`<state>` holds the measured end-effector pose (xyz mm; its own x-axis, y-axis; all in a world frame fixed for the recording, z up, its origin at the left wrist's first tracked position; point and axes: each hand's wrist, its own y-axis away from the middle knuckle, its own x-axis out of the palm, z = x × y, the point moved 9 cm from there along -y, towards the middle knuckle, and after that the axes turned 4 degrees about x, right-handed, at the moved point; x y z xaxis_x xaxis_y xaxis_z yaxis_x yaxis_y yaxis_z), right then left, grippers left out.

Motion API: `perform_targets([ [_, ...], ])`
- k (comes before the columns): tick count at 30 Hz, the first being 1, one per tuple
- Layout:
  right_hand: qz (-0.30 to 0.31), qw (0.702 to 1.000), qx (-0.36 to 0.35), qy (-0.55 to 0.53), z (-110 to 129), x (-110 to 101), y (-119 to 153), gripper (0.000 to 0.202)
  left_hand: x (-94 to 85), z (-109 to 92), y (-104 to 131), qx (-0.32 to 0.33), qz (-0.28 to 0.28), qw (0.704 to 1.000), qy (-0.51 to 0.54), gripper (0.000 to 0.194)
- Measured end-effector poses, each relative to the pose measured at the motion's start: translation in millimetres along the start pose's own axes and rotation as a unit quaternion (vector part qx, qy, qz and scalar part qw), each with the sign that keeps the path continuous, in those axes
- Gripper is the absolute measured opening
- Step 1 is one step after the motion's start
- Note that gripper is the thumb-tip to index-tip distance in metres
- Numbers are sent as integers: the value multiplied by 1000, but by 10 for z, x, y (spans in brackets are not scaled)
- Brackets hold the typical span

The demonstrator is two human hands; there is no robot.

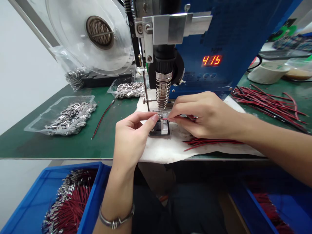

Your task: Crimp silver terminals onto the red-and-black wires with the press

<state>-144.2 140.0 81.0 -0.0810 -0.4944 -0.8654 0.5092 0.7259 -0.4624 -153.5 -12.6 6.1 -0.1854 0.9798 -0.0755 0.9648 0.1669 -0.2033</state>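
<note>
Benchtop [104,148] edge runs right under the action here, the left forearm crossing it, the white sheet [158,156] lapping over the lip! Room at the left: a strip of green between clear tray [68,118] and sheet, one lone wire [102,120] lying across it. Headroom? Tight, folks: the coil spring [163,89] hangs just above the fingertips, and the blue machine [226,35] walls off the back.

Down at the small fixture [164,127], the right hand [201,113] has its fingers closed on a red wire [165,119], its end right over the metal block! Left hand [136,133] opposite, thumb and forefinger drawn together beside it; whether they grip anything, I cannot tell.

Around them, a wire bundle [209,141] lies just below the right hand, a bigger pile [270,104] off to the right. Second tray [129,89] of metal pieces behind, big reel [70,32] beyond it, display [211,60] glowing 415. Below the edge, a blue bin [97,182] packed with wires sits by the left forearm!
</note>
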Motion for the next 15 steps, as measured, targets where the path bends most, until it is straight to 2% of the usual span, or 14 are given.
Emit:
perform_targets([
  [5,0,999,-12,35,25,6,7,18,-9,8,4,2,-3,1000,0,24],
  [12,3,985,-54,162,117,17,22,25,-8,26,7,11,-1,1000,6,26],
  [15,5,987,-40,156,77,4,21,25,-7,16,6,11,-3,1000,3,27],
])
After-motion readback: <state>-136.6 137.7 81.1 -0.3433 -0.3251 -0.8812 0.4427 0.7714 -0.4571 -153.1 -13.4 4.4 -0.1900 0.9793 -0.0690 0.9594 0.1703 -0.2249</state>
